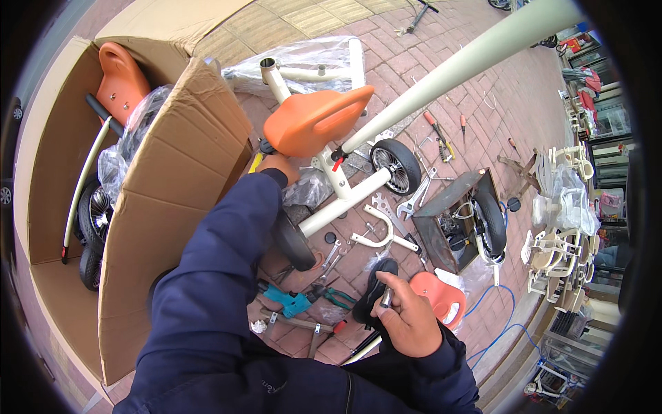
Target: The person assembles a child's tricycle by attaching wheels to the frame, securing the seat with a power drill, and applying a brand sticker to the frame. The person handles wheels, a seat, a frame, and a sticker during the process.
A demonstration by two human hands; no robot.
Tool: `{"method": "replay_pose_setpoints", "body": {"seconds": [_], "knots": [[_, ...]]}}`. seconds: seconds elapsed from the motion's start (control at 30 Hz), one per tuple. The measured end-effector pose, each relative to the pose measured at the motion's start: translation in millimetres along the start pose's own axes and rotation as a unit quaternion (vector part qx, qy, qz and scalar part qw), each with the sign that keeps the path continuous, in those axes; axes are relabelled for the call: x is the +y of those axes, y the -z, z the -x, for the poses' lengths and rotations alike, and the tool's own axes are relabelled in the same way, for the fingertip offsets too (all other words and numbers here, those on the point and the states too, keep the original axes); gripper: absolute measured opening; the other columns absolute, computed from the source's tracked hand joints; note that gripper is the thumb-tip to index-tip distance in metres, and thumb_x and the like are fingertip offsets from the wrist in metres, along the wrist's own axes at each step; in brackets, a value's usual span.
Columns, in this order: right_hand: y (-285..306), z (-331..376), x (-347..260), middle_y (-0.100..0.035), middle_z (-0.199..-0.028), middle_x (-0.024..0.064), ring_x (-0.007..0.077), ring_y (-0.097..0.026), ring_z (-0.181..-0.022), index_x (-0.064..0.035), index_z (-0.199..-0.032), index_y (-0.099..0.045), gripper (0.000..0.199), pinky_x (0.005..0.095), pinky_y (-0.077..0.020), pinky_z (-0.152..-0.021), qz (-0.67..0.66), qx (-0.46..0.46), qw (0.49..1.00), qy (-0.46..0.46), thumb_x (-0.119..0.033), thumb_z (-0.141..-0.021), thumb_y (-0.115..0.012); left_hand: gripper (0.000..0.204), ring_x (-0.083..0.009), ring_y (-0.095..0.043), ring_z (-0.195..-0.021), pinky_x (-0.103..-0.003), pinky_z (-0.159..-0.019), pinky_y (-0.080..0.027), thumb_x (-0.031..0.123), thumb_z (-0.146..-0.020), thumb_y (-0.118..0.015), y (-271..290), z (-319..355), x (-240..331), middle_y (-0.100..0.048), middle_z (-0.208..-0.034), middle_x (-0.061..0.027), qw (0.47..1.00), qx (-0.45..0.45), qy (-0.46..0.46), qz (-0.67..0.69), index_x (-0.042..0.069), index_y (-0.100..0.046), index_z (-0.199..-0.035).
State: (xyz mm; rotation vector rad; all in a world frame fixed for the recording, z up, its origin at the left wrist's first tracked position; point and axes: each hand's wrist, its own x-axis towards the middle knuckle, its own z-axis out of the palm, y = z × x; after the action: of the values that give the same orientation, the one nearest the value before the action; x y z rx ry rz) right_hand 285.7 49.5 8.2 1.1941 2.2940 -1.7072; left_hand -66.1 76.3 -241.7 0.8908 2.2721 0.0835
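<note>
The person stands over a half-built child's tricycle on the red brick paving (441, 76). Its cream frame (345, 200) lies with its long tube running from about seven o'clock up to one o'clock, a black wheel (396, 165) at the upper end and another (293, 241) at the lower. The left hand (279, 167) reaches out at twelve o'clock from the body and sits just beneath the orange seat (314, 121), touching its underside or the post there; the sleeve hides the fingers, so I cannot tell how they are closed. The right hand (407, 321) is held in near the chest at four o'clock, fingers curled around a small metal part (386, 298) and pressed against a black rubber piece (376, 290). The frame therefore lies ahead and slightly left of that hand, with the left hand clearly nearer. Spanners (396, 214) and pliers (331, 297) lie scattered between the two hands, and an open cardboard box (179, 165) of parts stands at nine o'clock.
</note>
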Motion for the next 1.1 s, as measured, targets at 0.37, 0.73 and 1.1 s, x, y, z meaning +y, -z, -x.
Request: {"method": "replay_pose_setpoints", "body": {"seconds": [0.37,0.73,1.1], "knots": [[77.5,19.7,21.8,-0.058,-0.070,0.0065,0.0122,-0.053,-0.058,0.0064,-0.140,-0.045,0.054,0.0272,-0.0411,-0.056,-0.103,0.313,0.943,0.058,-0.005,-0.089,-0.061,0.064,-0.0352,-0.066,-0.112,-0.040,-0.096,-0.053,0.044,-0.070,-0.079,70.5,62.8,19.7,-0.069,-0.116,-0.0267,0.980,-0.011,-0.069,-0.184,-0.006,-0.071,-0.108],[41.2,266.2,337.6,-0.069,-0.069,0.0089,0.0173,-0.065,-0.064,0.0035,-0.083,-0.071,0.023,0.0319,-0.0498,-0.064,-0.103,0.582,0.754,-0.287,-0.019,-0.081,-0.071,0.036,-0.0317,-0.073,-0.086,-0.039,-0.081,-0.055,0.025,-0.072,-0.075,94.4,165.4,33.1,-0.073,-0.088,-0.0219,0.964,-0.011,-0.259,-0.060,-0.002,-0.075,-0.096],[-156.8,278.4,497.6,-0.073,-0.092,0.0230,0.0385,-0.070,-0.095,-0.0007,-0.085,-0.077,0.042,0.0444,-0.0533,-0.088,-0.024,0.434,0.713,-0.550,-0.042,-0.076,-0.073,0.036,-0.0166,-0.067,-0.078,-0.031,-0.074,-0.052,0.017,-0.077,-0.076,29.4,205.6,74.6,-0.074,-0.086,-0.0149,0.949,-0.181,-0.254,0.048,-0.012,-0.072,-0.100]]}}
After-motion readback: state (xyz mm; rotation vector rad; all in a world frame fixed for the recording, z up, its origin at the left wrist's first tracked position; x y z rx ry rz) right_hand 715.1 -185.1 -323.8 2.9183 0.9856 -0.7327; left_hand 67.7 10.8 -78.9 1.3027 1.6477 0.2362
